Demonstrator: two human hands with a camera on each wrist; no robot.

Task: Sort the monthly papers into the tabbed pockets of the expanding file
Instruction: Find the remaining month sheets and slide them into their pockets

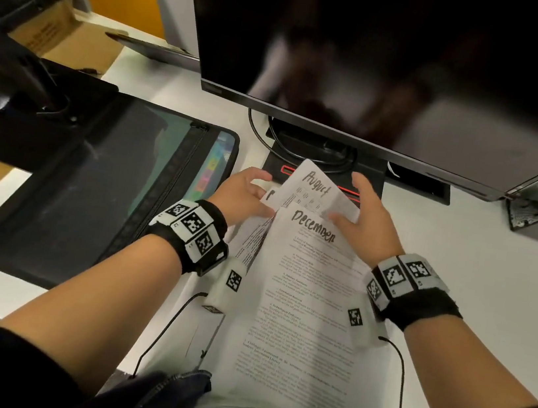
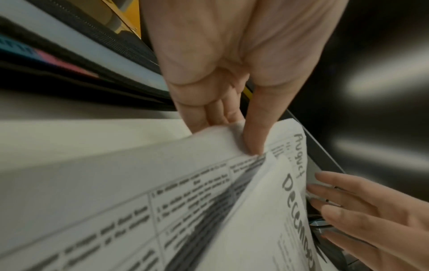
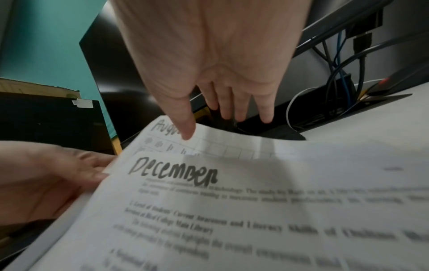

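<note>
Your expanding file (image 1: 98, 180) lies open at the worktop's (image 1: 459, 265) left edge; your left hand (image 1: 244, 197) pinches the papers (image 1: 298, 277), your right hand (image 1: 366, 217) rests loose-fingered on them.

"December" handwritten on front sheet (image 1: 302, 298), "August" on sheet behind (image 1: 315, 186)
</note>
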